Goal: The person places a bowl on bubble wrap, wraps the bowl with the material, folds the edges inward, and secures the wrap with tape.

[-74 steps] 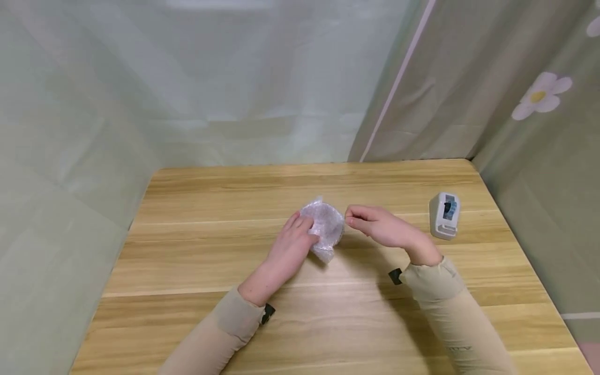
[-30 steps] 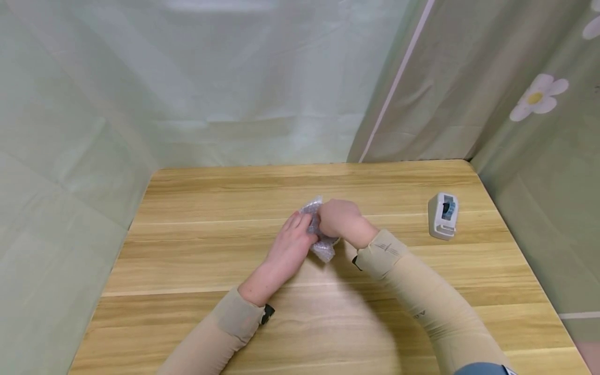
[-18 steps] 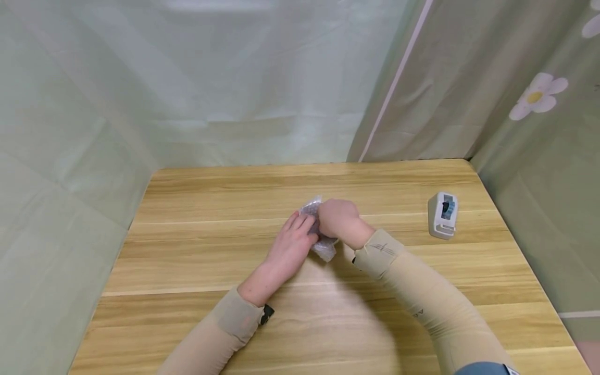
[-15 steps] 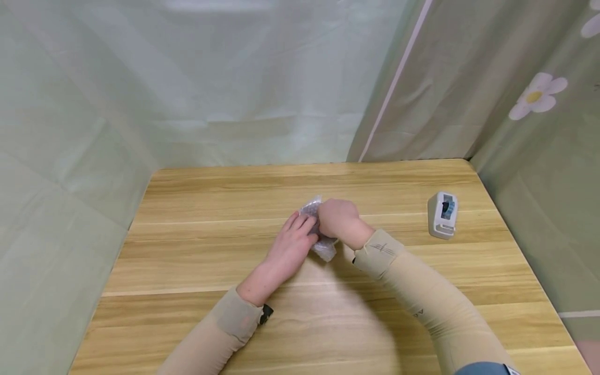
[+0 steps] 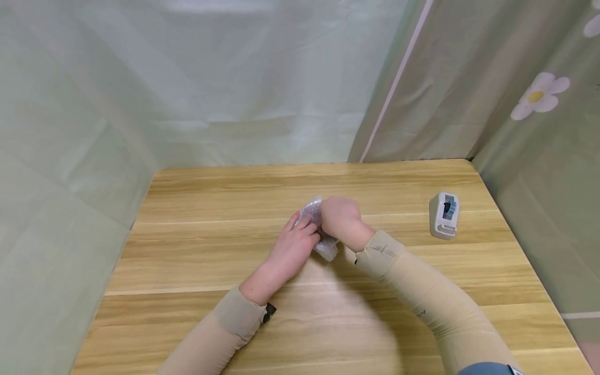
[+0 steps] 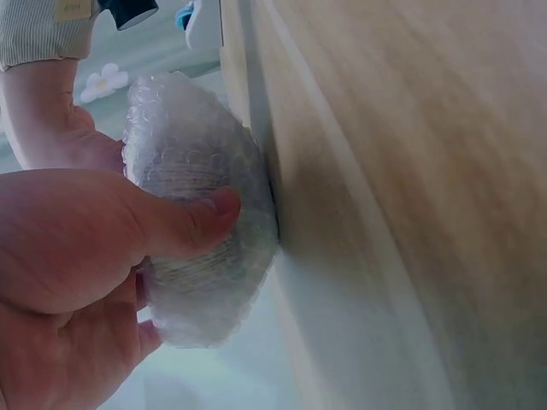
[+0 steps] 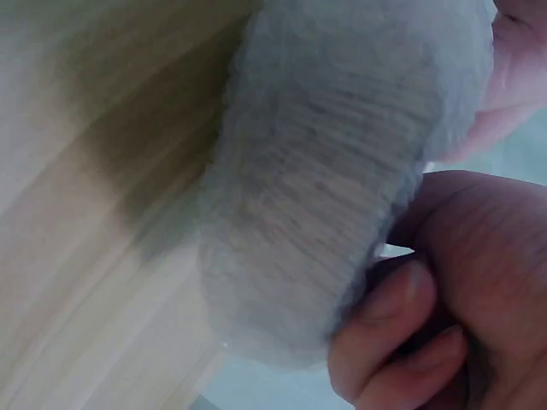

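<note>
A squat, rounded bundle in bubble wrap (image 5: pixel 326 250) rests on the table under both hands. Through the wrap, a pale ribbed surface shows in both wrist views. My left hand (image 5: pixel 294 247) grips the bundle's near left side, with the thumb (image 6: pixel 201 224) across its ribbed side and the fingers over the top. From the right, my right hand (image 5: pixel 341 216) bends over the bundle; its curled fingers (image 7: pixel 385 312) lie against the wrap's upper edge. In the head view the back of this hand hides its fingertips, and I cannot tell what lies beneath them.
On the right side of the wooden table (image 5: pixel 187 260) stands a white tape dispenser (image 5: pixel 444 216) with a blue roll. Pale curtains (image 5: pixel 258 104) hang behind the table and along its sides. A blue object (image 5: pixel 487 369) shows at the right arm's lower end.
My right hand has moved left from beside the bundle, where its fingers were pinched together, onto the bundle's top. The left hand has kept its hold, and the dispenser stays put.
</note>
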Action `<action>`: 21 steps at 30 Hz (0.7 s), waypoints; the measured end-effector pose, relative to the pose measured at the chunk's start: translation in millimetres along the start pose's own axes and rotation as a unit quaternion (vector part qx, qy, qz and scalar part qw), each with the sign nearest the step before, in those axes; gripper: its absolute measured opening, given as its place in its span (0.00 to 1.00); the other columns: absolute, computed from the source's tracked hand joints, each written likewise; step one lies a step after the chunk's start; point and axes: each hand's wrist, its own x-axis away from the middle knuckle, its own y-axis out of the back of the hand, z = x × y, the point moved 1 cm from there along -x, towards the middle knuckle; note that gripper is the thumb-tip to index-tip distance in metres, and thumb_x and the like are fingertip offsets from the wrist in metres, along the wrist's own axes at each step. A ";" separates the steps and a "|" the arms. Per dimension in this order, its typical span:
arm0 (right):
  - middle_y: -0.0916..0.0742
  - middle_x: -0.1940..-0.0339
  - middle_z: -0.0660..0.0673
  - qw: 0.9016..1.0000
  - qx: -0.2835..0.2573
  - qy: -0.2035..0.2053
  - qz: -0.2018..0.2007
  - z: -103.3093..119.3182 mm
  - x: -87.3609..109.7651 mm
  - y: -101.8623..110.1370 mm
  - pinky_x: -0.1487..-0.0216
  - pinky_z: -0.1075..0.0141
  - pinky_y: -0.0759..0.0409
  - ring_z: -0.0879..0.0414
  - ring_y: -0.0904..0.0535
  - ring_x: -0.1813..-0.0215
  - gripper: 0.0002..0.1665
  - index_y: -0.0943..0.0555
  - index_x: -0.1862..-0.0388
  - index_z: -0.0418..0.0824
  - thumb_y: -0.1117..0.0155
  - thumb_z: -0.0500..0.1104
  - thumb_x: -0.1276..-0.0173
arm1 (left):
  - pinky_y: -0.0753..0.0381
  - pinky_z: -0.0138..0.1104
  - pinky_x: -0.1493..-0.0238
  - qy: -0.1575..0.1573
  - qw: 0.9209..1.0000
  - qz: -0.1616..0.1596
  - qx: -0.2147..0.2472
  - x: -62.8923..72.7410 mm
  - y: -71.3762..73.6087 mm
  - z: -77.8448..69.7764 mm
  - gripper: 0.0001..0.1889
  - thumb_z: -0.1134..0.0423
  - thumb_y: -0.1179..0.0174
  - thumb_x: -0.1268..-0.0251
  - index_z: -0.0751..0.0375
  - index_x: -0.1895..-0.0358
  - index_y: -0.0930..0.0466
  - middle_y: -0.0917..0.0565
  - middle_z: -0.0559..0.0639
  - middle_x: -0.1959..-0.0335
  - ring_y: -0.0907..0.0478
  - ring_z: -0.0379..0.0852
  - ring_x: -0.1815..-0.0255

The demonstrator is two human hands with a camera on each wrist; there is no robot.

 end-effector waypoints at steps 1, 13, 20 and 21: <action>0.10 0.63 0.42 1.000 0.003 0.003 -0.001 -1.1 0.0 0.4 0.68 0.52 0.12 0.48 0.13 0.64 0.11 0.13 0.65 0.40 0.25 0.47 0.32 | 0.46 0.53 0.15 0.001 1.000 0.002 0.001 -0.4 0.7 -0.4 0.13 0.73 0.35 0.29 0.55 0.49 0.09 0.14 0.48 0.41 0.26 0.51 0.30; 0.11 0.57 0.42 0.995 -0.004 0.078 0.070 -17.3 -8.0 15.5 0.55 0.50 0.11 0.49 0.15 0.59 0.14 0.15 0.63 0.40 0.29 0.50 0.28 | 0.46 0.54 0.16 0.005 1.000 0.009 0.003 -3.3 1.7 -1.2 0.12 0.72 0.35 0.30 0.54 0.51 0.09 0.14 0.47 0.47 0.25 0.51 0.30; 0.13 0.65 0.46 0.993 -0.060 0.077 0.072 -23.5 -13.2 16.9 0.61 0.53 0.14 0.50 0.18 0.64 0.14 0.20 0.73 0.44 0.28 0.49 0.34 | 0.44 0.54 0.16 0.003 1.000 0.009 0.000 -4.3 3.4 -1.4 0.12 0.73 0.35 0.30 0.54 0.50 0.09 0.13 0.47 0.46 0.25 0.51 0.32; 0.13 0.66 0.46 0.993 -0.066 0.073 0.068 -23.7 -13.5 16.2 0.62 0.54 0.14 0.50 0.18 0.64 0.14 0.20 0.74 0.44 0.27 0.48 0.35 | 0.44 0.54 0.16 0.003 1.000 0.009 -0.001 -4.3 3.5 -1.4 0.12 0.73 0.35 0.30 0.54 0.50 0.09 0.13 0.47 0.46 0.25 0.51 0.32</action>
